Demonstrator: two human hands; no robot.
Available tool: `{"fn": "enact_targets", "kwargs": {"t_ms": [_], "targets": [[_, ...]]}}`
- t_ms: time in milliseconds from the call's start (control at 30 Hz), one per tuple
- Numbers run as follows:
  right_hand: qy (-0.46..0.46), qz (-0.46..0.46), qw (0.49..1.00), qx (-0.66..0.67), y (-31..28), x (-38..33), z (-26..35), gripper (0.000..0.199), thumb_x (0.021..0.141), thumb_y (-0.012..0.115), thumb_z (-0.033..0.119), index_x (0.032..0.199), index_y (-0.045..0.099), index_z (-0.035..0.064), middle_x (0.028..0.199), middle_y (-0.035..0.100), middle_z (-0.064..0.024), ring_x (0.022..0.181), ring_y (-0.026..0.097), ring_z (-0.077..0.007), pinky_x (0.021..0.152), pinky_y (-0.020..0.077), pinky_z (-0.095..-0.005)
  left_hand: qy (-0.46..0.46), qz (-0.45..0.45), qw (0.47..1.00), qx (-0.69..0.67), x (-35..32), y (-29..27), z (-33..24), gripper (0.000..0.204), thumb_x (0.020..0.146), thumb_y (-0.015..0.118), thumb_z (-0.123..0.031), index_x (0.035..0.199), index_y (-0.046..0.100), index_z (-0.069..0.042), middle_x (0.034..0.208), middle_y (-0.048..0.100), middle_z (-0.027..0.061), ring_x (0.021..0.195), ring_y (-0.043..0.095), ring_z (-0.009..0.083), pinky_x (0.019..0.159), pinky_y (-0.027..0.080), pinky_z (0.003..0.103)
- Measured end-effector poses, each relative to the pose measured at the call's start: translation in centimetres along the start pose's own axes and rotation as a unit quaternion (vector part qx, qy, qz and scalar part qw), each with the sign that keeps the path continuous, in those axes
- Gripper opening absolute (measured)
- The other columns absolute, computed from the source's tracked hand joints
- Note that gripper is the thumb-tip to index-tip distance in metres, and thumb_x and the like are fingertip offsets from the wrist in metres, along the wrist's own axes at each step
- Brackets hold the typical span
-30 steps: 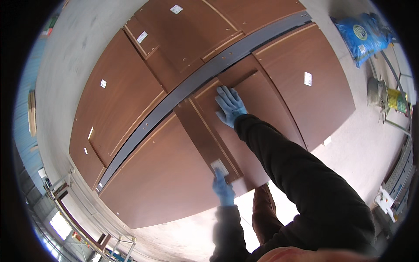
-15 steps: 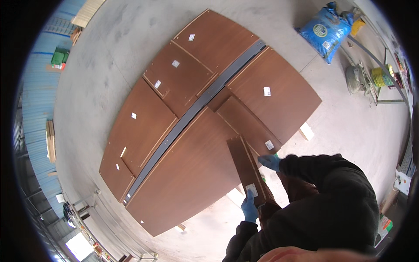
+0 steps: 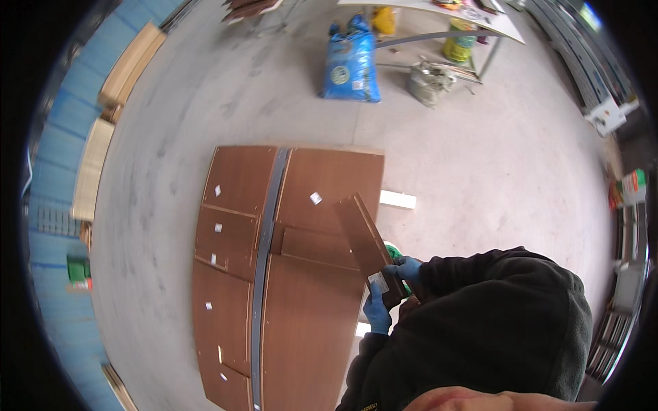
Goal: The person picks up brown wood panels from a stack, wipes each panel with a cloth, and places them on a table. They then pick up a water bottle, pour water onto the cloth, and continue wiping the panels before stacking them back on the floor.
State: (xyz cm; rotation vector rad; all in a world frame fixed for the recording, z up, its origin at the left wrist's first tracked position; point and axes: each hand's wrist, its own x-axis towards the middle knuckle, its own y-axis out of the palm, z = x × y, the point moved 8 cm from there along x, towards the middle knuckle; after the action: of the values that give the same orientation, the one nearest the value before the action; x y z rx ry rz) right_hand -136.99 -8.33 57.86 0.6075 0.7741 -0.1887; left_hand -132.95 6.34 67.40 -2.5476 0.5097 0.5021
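A narrow brown board (image 3: pixel 364 238) with a raised lip along one long edge slants up and to the left in front of my body. My left hand (image 3: pixel 376 312), in a blue glove, grips its near end beside a white label (image 3: pixel 378 281). The blue-gloved right hand (image 3: pixel 407 268) is closed on the board's right edge, close to that same end. Left of the board, several large brown panels (image 3: pixel 312 308) lie side by side with a long grey metal strip (image 3: pixel 260 294) between them. The board's far end overlaps the panels from this viewpoint.
A white block (image 3: pixel 398 200) juts out from beneath the panels' right edge. Farther off, a blue sack (image 3: pixel 351 65) and a grey bag (image 3: pixel 432 82) stand by a white-topped table (image 3: pixel 439 15). Timber stacks (image 3: pixel 131 65) line the left side.
My view has swung to the right, so the panels now run lengthwise. My right hand has come down along the board, nearer the left, and the board has moved off the panels.
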Motion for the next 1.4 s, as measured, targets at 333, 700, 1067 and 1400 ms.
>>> {"fn": "enact_targets", "kwargs": {"t_ms": [333,700,1067,1400], "targets": [[-0.054,-0.048,0.993,0.093,-12.2,-4.5,1.9,0.050,0.096,0.074,0.034,0.128,0.067,-0.0040,0.113,0.074,-0.0110,0.100,0.071,-0.0203,0.090,0.0581,-0.0369,0.015,0.129,0.988,0.086,1.0,11.4,-7.7,0.060,0.099,0.066,-0.052,0.109,0.071,0.007,0.097,0.073,0.0081,0.085,0.066,0.0149,0.075,0.055,0.030],[-0.065,-0.148,0.973,0.162,-48.3,-10.5,12.1,0.047,0.099,0.070,0.031,0.126,0.065,-0.0062,0.111,0.073,-0.0147,0.096,0.072,-0.0237,0.089,0.0591,-0.0362,-0.048,0.217,0.973,0.068,9.9,47.5,-14.6,0.054,0.099,0.067,-0.049,0.097,0.074,0.005,0.079,0.061,0.0010,0.072,0.049,0.0102,0.065,0.044,0.030],[-0.190,-0.131,0.900,0.370,-67.2,-8.0,23.3,0.036,0.100,0.067,0.022,0.123,0.064,-0.0051,0.115,0.072,-0.0146,0.101,0.071,-0.0250,0.092,0.0584,-0.0396,-0.089,0.324,0.941,0.029,19.3,69.6,-25.5,0.053,0.097,0.069,-0.050,0.103,0.072,0.003,0.089,0.072,0.0053,0.078,0.067,0.0122,0.069,0.056,0.029],[-0.253,-0.222,0.888,0.314,-83.9,-2.0,40.2,0.031,0.102,0.063,0.026,0.117,0.068,-0.0010,0.099,0.073,-0.0074,0.081,0.068,-0.0167,0.073,0.0562,-0.0315,-0.086,0.449,0.885,0.089,34.4,85.1,-38.9,0.054,0.099,0.064,-0.052,0.119,0.064,-0.002,0.099,0.071,0.0097,0.076,0.070,0.0198,0.065,0.057,0.031]]}}
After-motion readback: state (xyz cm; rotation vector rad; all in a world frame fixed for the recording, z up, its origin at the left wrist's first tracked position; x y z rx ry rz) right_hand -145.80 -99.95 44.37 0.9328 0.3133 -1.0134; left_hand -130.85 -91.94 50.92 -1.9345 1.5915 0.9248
